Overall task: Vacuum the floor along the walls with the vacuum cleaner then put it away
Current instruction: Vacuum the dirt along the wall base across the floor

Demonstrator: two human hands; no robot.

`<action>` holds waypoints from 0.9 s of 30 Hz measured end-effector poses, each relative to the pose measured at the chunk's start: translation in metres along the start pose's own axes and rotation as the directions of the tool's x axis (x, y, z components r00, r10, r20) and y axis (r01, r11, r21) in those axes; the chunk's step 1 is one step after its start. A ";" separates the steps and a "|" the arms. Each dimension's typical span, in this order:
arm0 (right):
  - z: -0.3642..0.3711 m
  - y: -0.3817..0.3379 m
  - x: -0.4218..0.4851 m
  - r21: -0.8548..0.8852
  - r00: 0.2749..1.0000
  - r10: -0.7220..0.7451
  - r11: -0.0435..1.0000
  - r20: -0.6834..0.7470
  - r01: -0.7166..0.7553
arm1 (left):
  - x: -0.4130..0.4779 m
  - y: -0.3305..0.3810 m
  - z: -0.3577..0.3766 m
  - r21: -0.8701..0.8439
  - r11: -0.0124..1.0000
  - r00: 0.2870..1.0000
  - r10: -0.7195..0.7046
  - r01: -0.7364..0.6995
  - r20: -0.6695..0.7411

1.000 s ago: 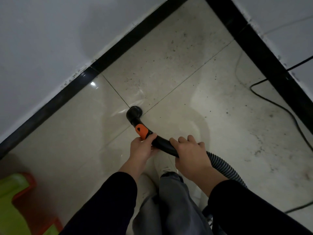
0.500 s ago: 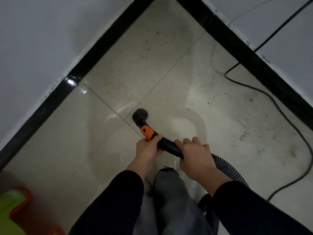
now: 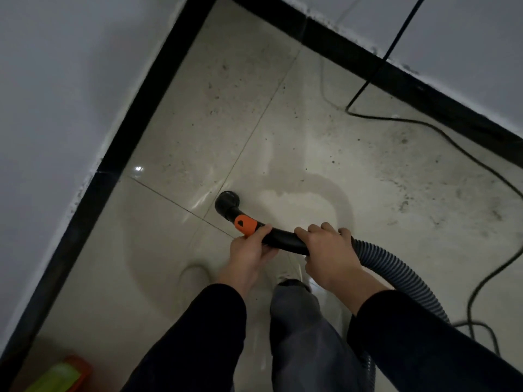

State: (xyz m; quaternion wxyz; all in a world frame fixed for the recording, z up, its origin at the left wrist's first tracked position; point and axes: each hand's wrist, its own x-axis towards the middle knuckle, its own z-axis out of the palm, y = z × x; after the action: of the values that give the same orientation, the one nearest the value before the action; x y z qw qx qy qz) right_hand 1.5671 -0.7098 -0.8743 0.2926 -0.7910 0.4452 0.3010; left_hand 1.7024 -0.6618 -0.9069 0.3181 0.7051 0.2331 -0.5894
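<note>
The vacuum cleaner's black curved handle tube (image 3: 283, 242) runs across the middle of the view, with an orange collar (image 3: 245, 224) near its front. Its round black end (image 3: 227, 201) points down at the pale tiled floor (image 3: 198, 137). My left hand (image 3: 249, 251) grips the tube just behind the orange collar. My right hand (image 3: 329, 256) grips it further back, where the grey ribbed hose (image 3: 402, 275) begins. The hose curves down to the right behind my right sleeve. The vacuum's body is out of sight.
Black skirting (image 3: 135, 120) lines the white wall on the left, and another black skirting (image 3: 424, 89) lines the far wall; they meet in a corner at the top. A black power cable (image 3: 464, 154) loops over the floor at right. A green and orange object (image 3: 60, 374) sits bottom left.
The view has swung to the right, bringing the corner and the far wall closer. The tube's end has shifted right across the tile joint. Both hands keep the same grip.
</note>
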 end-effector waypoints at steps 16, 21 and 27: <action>0.035 -0.019 0.010 0.235 0.989 0.143 0.963 -0.029 -0.133 | 0.035 0.015 -0.041 -0.020 0.993 0.978 -0.113 0.119 0.176; 0.054 -0.032 0.004 0.244 0.984 0.172 0.957 -0.041 -0.157 | 0.039 0.003 -0.054 -0.060 0.987 0.974 -0.139 0.152 0.181; 0.064 -0.042 0.007 0.240 0.980 0.183 0.958 -0.082 -0.159 | 0.045 0.002 -0.064 -0.063 0.992 0.978 -0.099 0.112 0.183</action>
State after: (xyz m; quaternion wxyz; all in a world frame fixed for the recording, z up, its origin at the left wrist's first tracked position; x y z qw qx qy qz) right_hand 1.5934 -0.6485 -0.9130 0.3326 -0.7243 0.5584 0.2300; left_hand 1.7567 -0.6191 -0.9441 0.3316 0.6237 0.2621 -0.6575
